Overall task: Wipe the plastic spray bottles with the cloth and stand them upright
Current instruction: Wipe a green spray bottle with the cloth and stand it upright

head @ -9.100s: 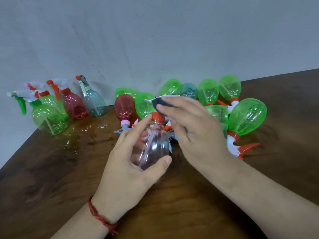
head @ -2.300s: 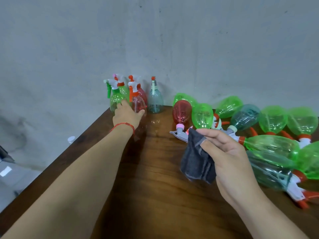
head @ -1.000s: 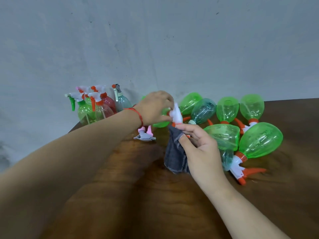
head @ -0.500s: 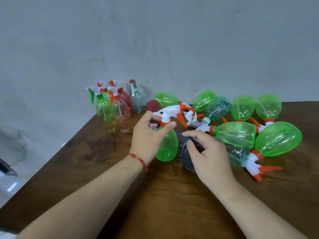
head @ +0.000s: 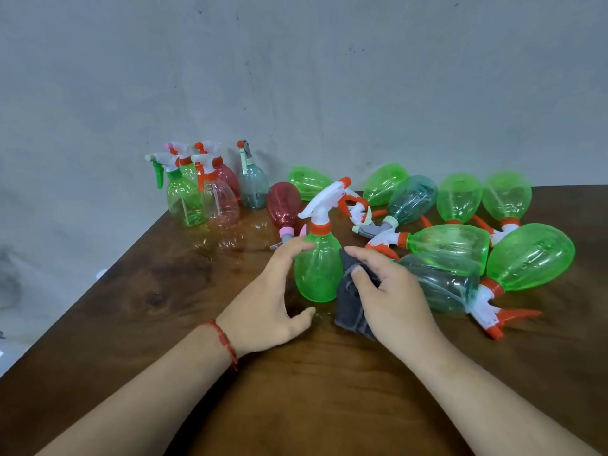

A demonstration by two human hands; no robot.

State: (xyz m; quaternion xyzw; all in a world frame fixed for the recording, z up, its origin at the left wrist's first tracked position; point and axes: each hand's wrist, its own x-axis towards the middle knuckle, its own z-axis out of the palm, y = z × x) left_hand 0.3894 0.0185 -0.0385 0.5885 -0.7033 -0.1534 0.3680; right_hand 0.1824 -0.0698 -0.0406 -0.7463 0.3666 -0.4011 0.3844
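Green see-through plastic: a spray bottle (head: 317, 271) with a white trigger and an orange collar stands upright in the middle of a dark wooden table (head: 158, 291). The left hand (head: 273, 301) curves wide around the bottle's left side, with its fingertips on the shoulder and its thumb low near the base. A red thread bracelet (head: 225, 340) circles that wrist. The right hand (head: 391, 297) grips a dark grey cloth (head: 353, 304) and presses it to the bottle's right side.

Just right of that hand, a pale teal bottle (head: 441, 281) lies on its side, almost touching the knuckles. Beyond it, a heap of green bottles (head: 529, 255) lies tumbled with the triggers pointing all ways. A red bottle (head: 283, 204) lies just behind the upright one. At the back left, near the grey wall (head: 296, 77), a cluster of standing bottles (head: 218, 205) sits close together, well apart from the hands.
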